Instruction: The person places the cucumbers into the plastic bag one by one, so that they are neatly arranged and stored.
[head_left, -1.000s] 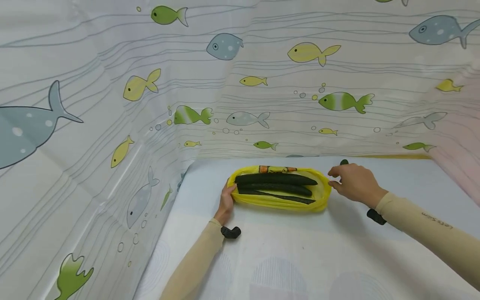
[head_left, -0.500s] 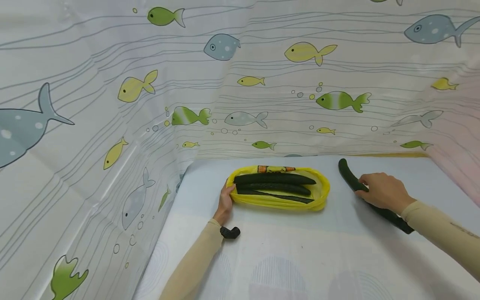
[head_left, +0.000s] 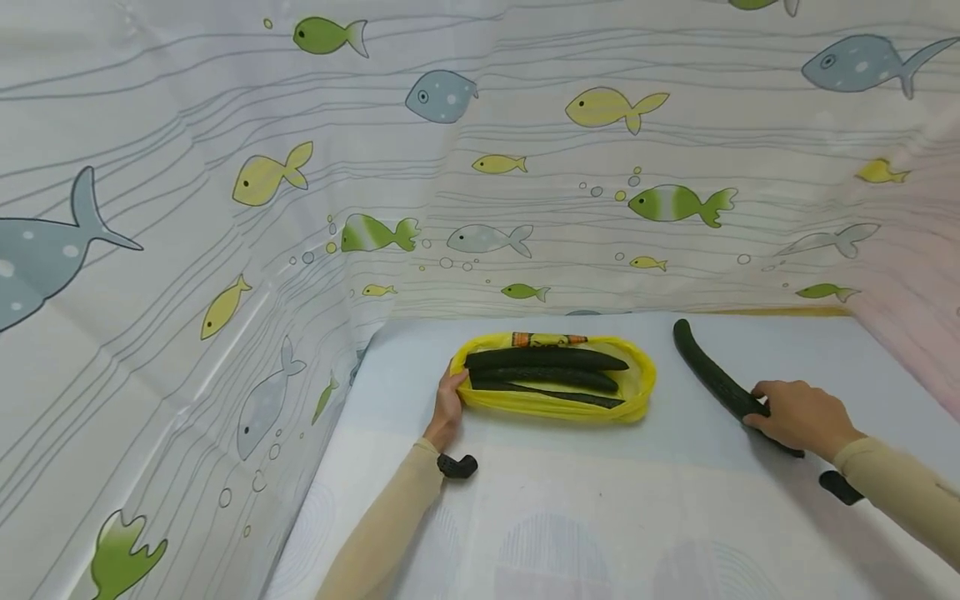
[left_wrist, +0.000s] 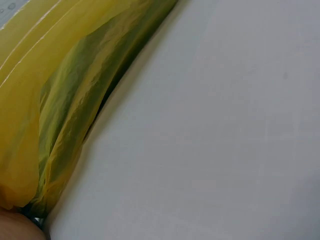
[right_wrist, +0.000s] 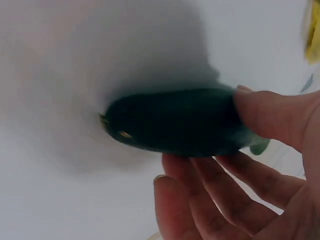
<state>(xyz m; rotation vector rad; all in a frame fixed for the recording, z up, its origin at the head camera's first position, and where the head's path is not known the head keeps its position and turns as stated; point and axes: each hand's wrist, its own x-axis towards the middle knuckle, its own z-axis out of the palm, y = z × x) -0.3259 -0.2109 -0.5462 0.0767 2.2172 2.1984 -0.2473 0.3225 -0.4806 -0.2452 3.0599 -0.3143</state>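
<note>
A yellow plastic bag [head_left: 555,410] lies on the table with its mouth spread wide, and several dark green cucumbers [head_left: 547,358] lie side by side in it. My left hand [head_left: 447,408] grips the bag's left end, thumb over the rim. In the left wrist view the bag's yellow side [left_wrist: 20,125] fills the upper left, with a bit of that hand at the corner. To the right of the bag, another cucumber [head_left: 705,367] lies slanted. My right hand [head_left: 806,417] holds it toward its near end, thumb on one side and fingers on the other [right_wrist: 180,122].
The white table [head_left: 570,500] bears faint arch prints. Behind and to the left hangs a white sheet [head_left: 420,183] printed with fish. A pink sheet [head_left: 915,317] borders the right side. An orange and yellow print [head_left: 549,340] shows at the bag's back rim.
My right hand has moved from beside the bag's right rim to the right and nearer, down along the loose cucumber, whose far part now shows. My left hand keeps its grip on the bag.
</note>
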